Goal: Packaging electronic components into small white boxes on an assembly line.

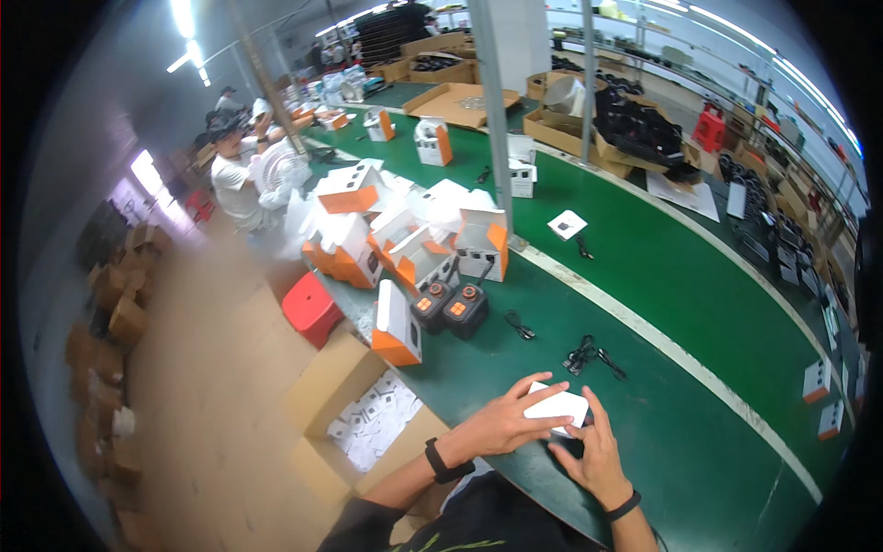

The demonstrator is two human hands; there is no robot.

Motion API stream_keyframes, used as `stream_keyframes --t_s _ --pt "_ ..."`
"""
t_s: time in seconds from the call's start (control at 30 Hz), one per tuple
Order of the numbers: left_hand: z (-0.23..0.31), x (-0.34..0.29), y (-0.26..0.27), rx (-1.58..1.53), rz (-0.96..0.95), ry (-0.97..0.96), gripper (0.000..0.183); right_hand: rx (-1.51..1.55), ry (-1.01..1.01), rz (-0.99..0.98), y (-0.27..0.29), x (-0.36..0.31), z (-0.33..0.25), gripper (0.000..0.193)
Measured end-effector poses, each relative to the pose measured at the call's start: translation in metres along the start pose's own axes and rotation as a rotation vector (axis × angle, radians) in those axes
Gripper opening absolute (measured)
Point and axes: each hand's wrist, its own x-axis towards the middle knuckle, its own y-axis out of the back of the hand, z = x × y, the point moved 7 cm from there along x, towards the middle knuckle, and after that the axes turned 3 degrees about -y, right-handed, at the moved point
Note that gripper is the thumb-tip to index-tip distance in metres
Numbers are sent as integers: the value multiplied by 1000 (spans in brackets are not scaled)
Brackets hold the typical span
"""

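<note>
In front of me, above the green tabletop, is a small white booklet or folded leaflet (557, 407). My left hand (504, 419) grips it from the left with its fingers across the top. At its right edge and corner, the bent fingers of my right hand (598, 453) hold it, thumb lower down. Black cables (579, 355) lie bundled just beyond my hands, and another coiled cable (520, 325) is farther left. Two black box-shaped devices with orange buttons (466, 311) stand near a white-and-orange box (396, 324).
An open carton (322, 385) of white leaflets sits at the table's left edge, near a red stool (311, 308). Several opened white-and-orange boxes (423, 258) crowd the table beyond. A metal post (497, 120) rises by the green belt (635, 253). Another person (241, 170) is at the far left.
</note>
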Motion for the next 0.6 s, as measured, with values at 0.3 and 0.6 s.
stream_keyframes --t_s 0.3,0.6 --pt "-31 -42 -2 -21 95 326 76 -15 -426 306 107 10 88 48" --pt "-55 -40 -23 90 36 382 57 -583 -454 508 179 72 222 31"
